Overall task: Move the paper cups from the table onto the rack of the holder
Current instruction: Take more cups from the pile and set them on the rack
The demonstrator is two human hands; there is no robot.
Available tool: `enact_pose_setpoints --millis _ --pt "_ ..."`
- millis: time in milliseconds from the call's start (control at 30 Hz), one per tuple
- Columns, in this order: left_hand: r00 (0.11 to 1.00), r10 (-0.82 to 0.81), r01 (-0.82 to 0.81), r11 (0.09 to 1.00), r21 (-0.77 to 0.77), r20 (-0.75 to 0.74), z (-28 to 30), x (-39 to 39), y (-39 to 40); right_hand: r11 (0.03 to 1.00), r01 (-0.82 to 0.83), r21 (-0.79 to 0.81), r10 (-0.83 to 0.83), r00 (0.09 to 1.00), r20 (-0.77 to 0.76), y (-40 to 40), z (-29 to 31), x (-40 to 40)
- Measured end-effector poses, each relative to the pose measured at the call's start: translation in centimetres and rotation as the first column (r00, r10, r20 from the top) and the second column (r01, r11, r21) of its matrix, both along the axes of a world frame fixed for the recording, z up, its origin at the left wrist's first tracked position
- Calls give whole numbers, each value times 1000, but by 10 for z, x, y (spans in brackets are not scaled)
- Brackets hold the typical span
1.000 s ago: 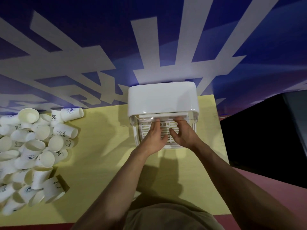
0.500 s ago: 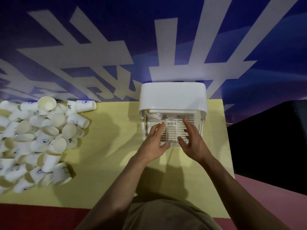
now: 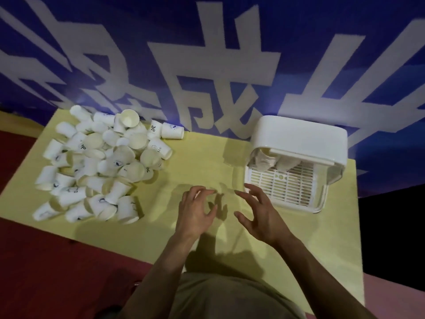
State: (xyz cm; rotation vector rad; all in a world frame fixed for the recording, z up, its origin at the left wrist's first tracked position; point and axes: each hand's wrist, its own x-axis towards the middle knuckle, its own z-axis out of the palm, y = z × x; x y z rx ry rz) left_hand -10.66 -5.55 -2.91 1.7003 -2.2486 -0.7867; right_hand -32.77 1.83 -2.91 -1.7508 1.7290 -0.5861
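One holder (image 3: pixel 299 143) can be seen at the back right of the yellow desk (image 3: pixel 200 162), a white box with a slatted rack (image 3: pixel 282 183) sticking out the front. On that rack, tucked under the lid, at least two paper cups (image 3: pixel 266 160) are parked lying on their sides; they overlap too much for an exact count. The rest of the cups (image 3: pixel 99 166) are dumped in one big heap on the left side of the desk, several dozen easily, too jumbled to be counted properly, some marked with a % sign.

Two hands are in view, both held over the bare middle of the desk between the heap and the holder. The left hand (image 3: pixel 195 212) is held palm down with its fingers (image 3: pixel 202 192) loosely curled and nothing in them. The right hand (image 3: pixel 259 215) is just beside the front left corner of the rack, fingers spread and bent a bit, also holding nothing. So both are released, no cup is gripped.

Compared with half a second ago, both hands have been pulled back out of the holder and off the rack, toward the body. The view has also been swung to the left, so the whole heap is now shown and the holder is pushed over to the right side.
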Motion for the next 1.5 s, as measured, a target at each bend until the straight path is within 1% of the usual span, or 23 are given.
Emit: enact_pose_setpoints --millis 100,200,267,367,467,500,567,600,667,767,833,967,1067,1167,1233,1300,1367,1433,1500 --pt "992 90 -92 996 20 89 -3 57 -21 998 37 50 -35 999 -39 -18 3 50" --pt "968 208 -210 978 3 141 -9 122 -40 998 33 61 -32 999 -17 -40 5 105" --pt "942 269 -281 959 34 201 -16 163 -52 996 31 80 -30 999 -15 -58 3 139" --pt "918 275 -317 942 110 286 -26 214 -54 994 27 102 -25 1000 -19 -83 -1 185" --pt "919 240 -269 962 53 313 -36 245 -50 994 -7 106 10 999 -32 -111 0 225" --pt "920 239 -278 956 88 312 -38 251 -50 995 -22 99 27 998 -50 -120 1 237" --pt "925 250 -322 916 241 286 -45 256 -51 995 -47 83 54 994 -91 -140 2 257" --pt "932 242 -316 908 275 271 -50 258 -51 996 -54 71 62 991 -116 -150 2 266" --pt "948 173 -250 924 288 267 -62 261 -47 997 -69 34 74 980 -184 -168 1 278" --pt "973 143 -194 933 303 182 -73 265 -41 992 -124 -5 116 941 -317 -194 -2 288" --pt "981 146 -177 943 281 127 -76 268 -40 983 -184 19 175 891 -419 -208 -5 294" --pt "983 176 -185 936 300 59 -68 273 -41 946 -304 116 314 763 -565 -229 -13 306" --pt "985 166 -172 951 257 45 -62 279 -43 927 -338 166 363 684 -632 -237 -19 315" --pt "977 212 -200 935 294 -11 -54 285 -48 924 -342 171 364 647 -670 -240 -25 321" --pt "972 229 -204 935 290 -55 -49 287 -52 924 -344 165 359 636 -684 -242 -28 323" --pt "967 229 -197 950 243 -112 -45 287 -55 922 -354 160 360 626 -692 -243 -30 322" --pt "964 219 -186 961 203 -153 -42 287 -56 918 -373 134 359 642 -677 -240 -32 321" --pt "960 219 -185 964 192 -176 -37 286 -58 929 -363 74 326 706 -629 -235 -30 319" --pt "953 218 -186 969 160 -212 -35 282 -59 950 -311 0 261 797 -544 -226 -25 315"
